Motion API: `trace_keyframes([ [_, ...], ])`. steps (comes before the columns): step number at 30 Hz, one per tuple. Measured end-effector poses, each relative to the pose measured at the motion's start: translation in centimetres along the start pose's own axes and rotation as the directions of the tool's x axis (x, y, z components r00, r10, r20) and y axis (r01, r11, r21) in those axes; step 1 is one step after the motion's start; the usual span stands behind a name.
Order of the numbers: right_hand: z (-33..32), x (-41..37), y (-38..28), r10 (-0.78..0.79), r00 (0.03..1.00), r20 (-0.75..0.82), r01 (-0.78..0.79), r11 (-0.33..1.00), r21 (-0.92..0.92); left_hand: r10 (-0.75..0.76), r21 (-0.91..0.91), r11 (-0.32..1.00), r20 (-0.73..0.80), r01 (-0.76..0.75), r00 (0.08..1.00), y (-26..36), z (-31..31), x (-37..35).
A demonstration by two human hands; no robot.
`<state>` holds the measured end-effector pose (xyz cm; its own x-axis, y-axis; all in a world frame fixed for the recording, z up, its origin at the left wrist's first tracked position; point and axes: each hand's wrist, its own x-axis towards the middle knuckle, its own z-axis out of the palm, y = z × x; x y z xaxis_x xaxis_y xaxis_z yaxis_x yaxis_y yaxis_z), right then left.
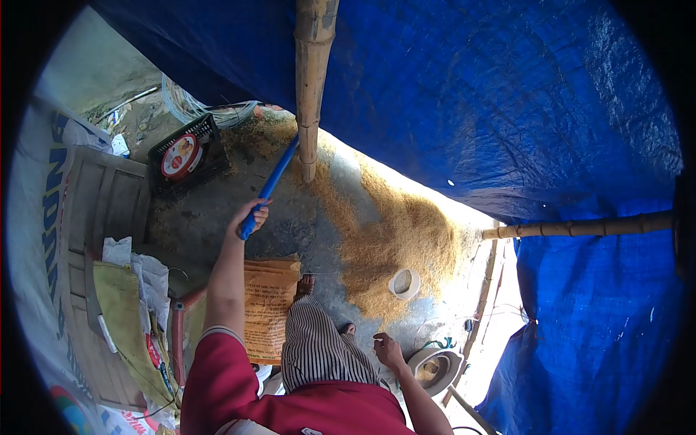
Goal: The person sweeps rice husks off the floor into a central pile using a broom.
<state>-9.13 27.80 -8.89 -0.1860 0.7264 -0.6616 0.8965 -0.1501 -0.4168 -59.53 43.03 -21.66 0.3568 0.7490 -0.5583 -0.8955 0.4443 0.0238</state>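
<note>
My left hand (250, 217) is wrapped round the lower end of a long blue rod (274, 177). The rod slants up and away, and its far end passes out of sight behind an upright bamboo pole (309, 87). Low in front of my body, my right hand (389, 351) hangs with its fingers loosely bent and apart, nothing visible in them. Closest to it is a pale bucket (455, 362) with something brownish inside. Golden grain or husks (391, 225) lie spread over the concrete floor, and a small white bowl (404, 284) rests among them.
Blue tarpaulin (478, 94) covers the upper and right side, with a horizontal bamboo pole (594, 226) across it. At left are a black crate (163, 148) with a red-and-white round lid (181, 156), a wooden panel (109, 196) and folded sacks (127, 304). An orange printed sack (268, 312) lies beside my legs.
</note>
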Motion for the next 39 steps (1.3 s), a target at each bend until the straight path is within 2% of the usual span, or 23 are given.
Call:
trace_keyframes([
  [2, 0.2, -0.4, 0.2, -0.017, 1.0, 0.003, 0.017, 1.0, -0.01, -0.015, -0.053, 0.998, -0.013, 0.014, 1.0, -1.3, 0.2, 1.2],
  [4, 0.5, -0.3, 0.6, 0.031, 0.999, 0.013, -0.031, 1.0, -0.005, -0.01, -0.142, 0.99, -0.024, 0.007, 1.0, -2.2, 0.6, 1.4],
  [7, 0.6, -0.4, 1.2, 0.051, 0.999, 0.014, -0.051, 0.999, 0.011, -0.039, -0.114, 0.993, -0.066, 0.031, 0.997, -2.9, 0.9, -0.3],
  [11, 0.4, 0.0, 0.9, 0.049, 0.999, -0.007, -0.049, 0.998, -0.029, -0.078, -0.2, 0.978, -0.085, 0.06, 0.993, -4.4, 0.0, -4.8],
  [13, 0.7, 0.2, 1.2, 0.081, 0.997, 0.001, -0.081, 0.996, -0.029, -0.035, -0.266, 0.963, 0.001, 0.034, 0.999, -5.3, -0.2, -7.5],
  [17, 1.3, 0.6, 1.3, 0.045, 0.999, 0.007, -0.045, 0.999, -0.009, -0.024, -0.369, 0.929, 0.032, 0.034, 0.999, -5.5, 2.5, -14.1],
  [18, 1.4, 0.7, 1.4, 0.042, 0.999, 0.008, -0.042, 0.999, -0.008, -0.021, -0.369, 0.929, 0.03, 0.031, 0.999, -5.2, 2.9, -15.8],
  [20, 1.7, 0.6, 1.6, -0.078, 0.996, -0.053, 0.078, 0.997, 0.0, -0.021, -0.345, 0.938, 0.059, 0.04, 0.998, -4.6, 3.0, -18.5],
  [21, 1.7, 0.6, 1.7, -0.075, 0.996, -0.052, 0.075, 0.997, 0.004, -0.024, -0.344, 0.938, 0.056, 0.042, 0.998, -4.4, 2.6, -18.6],
  [24, 1.6, 0.7, 1.2, -0.025, 1.0, -0.013, 0.025, 1.0, -0.001, 0.009, -0.075, 0.997, -0.006, -0.009, 1.0, -3.9, 0.3, -16.9],
  [25, 1.2, 0.6, 0.7, 0.014, 1.0, 0.027, -0.014, 1.0, 0.01, 0.008, -0.077, 0.997, -0.008, -0.008, 1.0, -4.1, -0.5, -15.3],
  [27, 1.2, 0.3, 0.5, 0.05, 0.996, 0.07, -0.051, 0.999, 0.015, 0.143, 0.162, 0.981, -0.209, -0.109, 0.967, -5.2, -1.0, -11.8],
  [29, 1.4, 0.0, 0.7, -0.033, 0.999, -0.021, 0.032, 0.999, -0.035, 0.141, 0.228, 0.972, -0.348, -0.062, 0.927, -6.9, 0.0, -8.1],
  [33, 1.7, -0.3, 1.3, -0.061, 0.996, -0.067, 0.062, 0.998, 0.015, 0.089, 0.171, 0.985, -0.356, -0.028, 0.93, -10.9, -0.1, -5.5],
  [35, 1.6, -0.5, 1.6, -0.049, 0.998, -0.044, 0.05, 0.998, 0.026, -0.009, 0.245, 0.965, -0.325, 0.093, 0.946, -12.4, -0.1, -7.2],
  [36, 1.6, -0.7, 1.9, -0.04, 0.998, -0.045, 0.041, 0.999, 0.031, -0.078, 0.035, 0.995, -0.265, 0.09, 0.961, -12.4, -0.1, -8.6],
  [39, 1.3, -0.6, 1.9, -0.015, 0.998, -0.055, 0.016, 1.0, 0.015, -0.123, 0.019, 0.991, -0.206, 0.129, 0.971, -11.0, 2.4, -14.8],
])
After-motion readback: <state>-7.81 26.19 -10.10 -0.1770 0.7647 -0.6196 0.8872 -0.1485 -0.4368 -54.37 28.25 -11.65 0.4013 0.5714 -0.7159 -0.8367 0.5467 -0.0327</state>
